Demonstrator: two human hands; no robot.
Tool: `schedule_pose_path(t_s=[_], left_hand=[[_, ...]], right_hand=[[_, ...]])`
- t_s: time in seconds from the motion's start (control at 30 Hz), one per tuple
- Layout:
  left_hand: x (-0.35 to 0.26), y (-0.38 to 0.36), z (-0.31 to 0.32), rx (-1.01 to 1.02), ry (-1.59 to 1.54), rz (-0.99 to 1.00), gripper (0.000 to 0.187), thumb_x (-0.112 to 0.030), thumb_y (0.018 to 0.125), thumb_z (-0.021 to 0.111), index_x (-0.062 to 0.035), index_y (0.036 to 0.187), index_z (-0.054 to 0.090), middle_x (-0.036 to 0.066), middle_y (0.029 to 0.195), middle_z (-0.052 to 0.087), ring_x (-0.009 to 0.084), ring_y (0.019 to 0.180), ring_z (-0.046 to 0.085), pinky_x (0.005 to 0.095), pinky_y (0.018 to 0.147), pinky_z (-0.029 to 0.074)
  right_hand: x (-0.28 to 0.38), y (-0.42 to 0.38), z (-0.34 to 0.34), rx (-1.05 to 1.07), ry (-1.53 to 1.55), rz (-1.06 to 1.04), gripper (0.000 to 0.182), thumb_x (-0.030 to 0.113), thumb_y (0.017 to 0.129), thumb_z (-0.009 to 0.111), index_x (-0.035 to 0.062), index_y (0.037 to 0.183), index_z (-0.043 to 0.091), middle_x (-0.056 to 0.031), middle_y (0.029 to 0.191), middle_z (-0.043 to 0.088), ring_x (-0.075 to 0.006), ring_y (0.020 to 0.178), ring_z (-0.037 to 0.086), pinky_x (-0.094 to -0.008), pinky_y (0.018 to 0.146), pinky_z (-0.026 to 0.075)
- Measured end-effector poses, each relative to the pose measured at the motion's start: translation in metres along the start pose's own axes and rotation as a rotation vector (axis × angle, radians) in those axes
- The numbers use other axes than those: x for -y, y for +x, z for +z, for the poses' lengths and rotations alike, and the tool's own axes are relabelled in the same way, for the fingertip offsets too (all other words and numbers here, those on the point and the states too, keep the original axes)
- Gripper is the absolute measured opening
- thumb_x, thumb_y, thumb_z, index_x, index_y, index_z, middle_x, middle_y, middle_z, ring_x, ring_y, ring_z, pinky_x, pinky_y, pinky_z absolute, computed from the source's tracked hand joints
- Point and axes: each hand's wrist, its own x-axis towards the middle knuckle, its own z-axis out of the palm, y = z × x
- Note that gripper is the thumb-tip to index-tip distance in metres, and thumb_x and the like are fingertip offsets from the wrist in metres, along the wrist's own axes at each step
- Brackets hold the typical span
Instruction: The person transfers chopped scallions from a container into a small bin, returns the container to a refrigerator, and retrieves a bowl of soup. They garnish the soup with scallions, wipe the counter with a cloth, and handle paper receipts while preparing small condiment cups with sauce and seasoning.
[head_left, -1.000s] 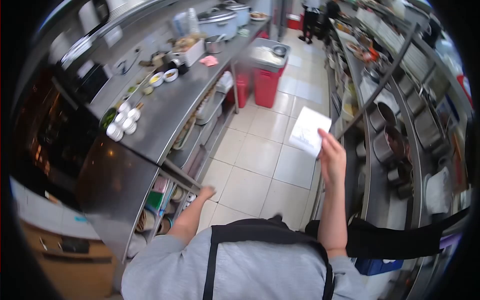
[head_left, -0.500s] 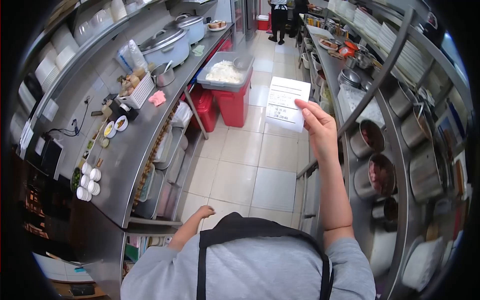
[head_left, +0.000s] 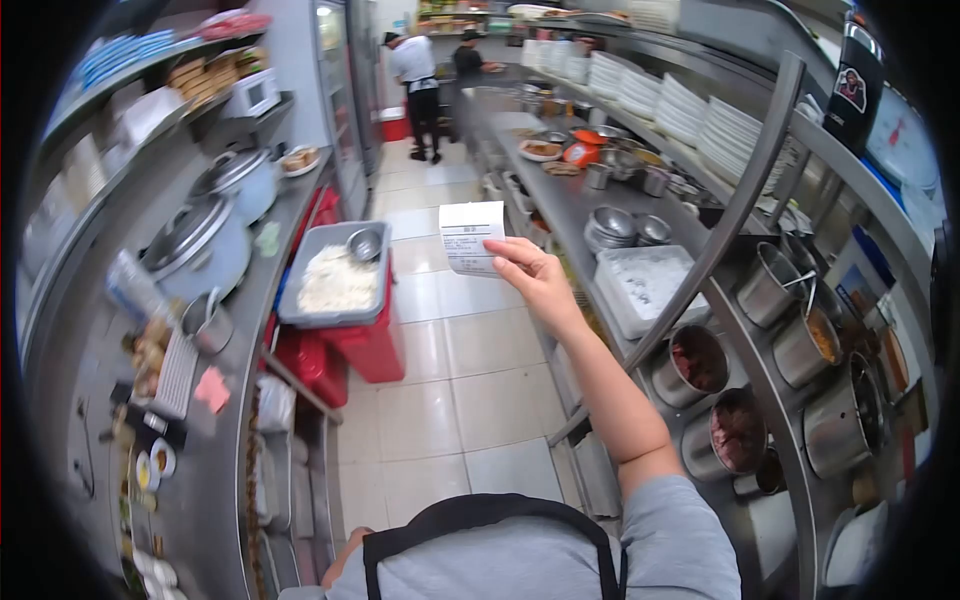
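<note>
A white printed paper slip [head_left: 466,232] is pinched between the thumb and fingers of my right hand [head_left: 528,272], raised in front of me over the tiled aisle. The slip stands roughly upright, its printed side facing me. Of my left arm [head_left: 347,556] only a small part shows low beside the apron; the hand itself is hidden.
A grey tub of white rice [head_left: 338,280] sits on a red bin [head_left: 375,345] at the left counter. Large lidded pots [head_left: 205,250] stand behind it. Metal pots [head_left: 690,362] fill the right rack. Two people [head_left: 415,75] stand at the far end.
The view has tilted up and turned right, showing more of the far kitchen. My right hand with the slip sits further left in view. My left hand has dropped out of sight.
</note>
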Motion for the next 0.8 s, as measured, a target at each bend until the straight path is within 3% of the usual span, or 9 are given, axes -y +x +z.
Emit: schedule_pose_path(t_s=[0.1, 0.17, 0.27, 0.37, 0.57, 0.6, 0.7, 0.77, 0.8], left_hand=[[-0.052, 0.08, -0.059, -0.034, -0.117, 0.026, 0.027, -0.034, 0.069, 0.063, -0.0081, 0.073, 0.067, 0.008, 0.059, 0.061, 0.0199, 0.052, 0.06, 0.0351, 0.054, 0.049], [-0.089, 0.123, -0.093, -0.068, -0.29, 0.019, 0.028, -0.031, 0.069, 0.064, -0.0075, 0.084, 0.067, 0.01, 0.062, 0.062, 0.0208, 0.056, 0.061, 0.0338, 0.057, 0.05], [-0.148, 0.165, -0.136, -0.261, -0.385, 0.178, 0.029, -0.027, 0.07, 0.064, -0.0065, 0.091, 0.066, 0.011, 0.063, 0.063, 0.0209, 0.058, 0.061, 0.0324, 0.059, 0.05], [-0.185, 0.187, -0.146, -0.37, -0.422, 0.311, 0.028, -0.025, 0.072, 0.063, -0.004, 0.09, 0.066, 0.012, 0.065, 0.063, 0.0201, 0.059, 0.062, 0.0314, 0.059, 0.05], [-0.181, 0.209, -0.125, -0.063, -0.326, -0.146, 0.024, -0.022, 0.07, 0.064, -0.0043, 0.086, 0.067, 0.013, 0.065, 0.063, 0.0205, 0.062, 0.064, 0.0336, 0.061, 0.05], [-0.18, 0.208, -0.12, -0.177, -0.125, 0.132, 0.027, -0.028, 0.07, 0.065, -0.0045, 0.084, 0.068, 0.013, 0.066, 0.064, 0.0235, 0.067, 0.064, 0.0367, 0.065, 0.05], [-0.177, 0.202, -0.112, -0.076, 0.001, -0.082, 0.032, -0.034, 0.07, 0.063, -0.0052, 0.084, 0.068, 0.013, 0.076, 0.066, 0.026, 0.075, 0.064, 0.0369, 0.071, 0.049], [-0.184, 0.199, -0.105, -0.027, -0.038, -0.168, 0.031, -0.032, 0.07, 0.063, -0.0048, 0.084, 0.067, 0.013, 0.075, 0.065, 0.0251, 0.073, 0.064, 0.0362, 0.07, 0.049], [-0.188, 0.2, -0.101, -0.012, -0.051, -0.192, 0.031, -0.032, 0.07, 0.063, -0.0045, 0.085, 0.067, 0.013, 0.075, 0.065, 0.0247, 0.072, 0.064, 0.0359, 0.069, 0.05]], right_hand=[[-0.038, 0.034, -0.042, -0.153, -0.193, -0.046, 0.029, 0.014, 0.083, 0.057, 0.0014, 0.109, 0.059, -0.0112, 0.11, 0.057, -0.0182, 0.103, 0.052, -0.0283, 0.088, 0.041], [-0.046, 0.063, -0.076, -0.284, -0.151, 0.069, 0.03, 0.013, 0.082, 0.06, 0.002, 0.11, 0.059, -0.0076, 0.106, 0.059, -0.0131, 0.098, 0.054, -0.0249, 0.085, 0.041], [-0.075, 0.122, -0.156, -0.47, -0.245, -0.097, 0.028, 0.009, 0.079, 0.061, 0.0, 0.106, 0.061, -0.0008, 0.095, 0.06, -0.0068, 0.08, 0.051, -0.0209, 0.073, 0.042], [-0.089, 0.178, -0.237, -0.665, -0.218, -0.148, 0.03, 0.008, 0.079, 0.062, 0.0002, 0.108, 0.06, -0.0057, 0.101, 0.061, -0.0111, 0.09, 0.055, -0.0239, 0.08, 0.042], [-0.069, 0.274, -0.423, -1.009, -0.402, -0.349, 0.033, 0.012, 0.081, 0.059, -0.0009, 0.111, 0.057, -0.0102, 0.109, 0.06, -0.0155, 0.098, 0.055, -0.0269, 0.087, 0.039], [-0.055, 0.285, -0.444, -1.04, -0.553, -0.38, 0.032, 0.01, 0.083, 0.056, -0.0017, 0.113, 0.056, -0.0103, 0.11, 0.059, -0.0159, 0.1, 0.055, -0.0261, 0.088, 0.039], [-0.027, 0.332, -0.51, -1.064, -0.521, -0.498, 0.035, 0.014, 0.082, 0.058, -0.0037, 0.112, 0.055, -0.013, 0.111, 0.059, -0.0188, 0.101, 0.055, -0.0272, 0.088, 0.039], [-0.018, 0.356, -0.552, -1.154, -0.907, -0.399, 0.04, 0.018, 0.079, 0.061, -0.0042, 0.112, 0.056, -0.0154, 0.111, 0.059, -0.0216, 0.103, 0.055, -0.0289, 0.088, 0.04], [-0.022, 0.366, -0.573, -1.18, -0.911, -0.302, 0.043, 0.024, 0.076, 0.064, -0.005, 0.107, 0.058, -0.0162, 0.108, 0.06, -0.0231, 0.1, 0.056, -0.0309, 0.086, 0.04]])
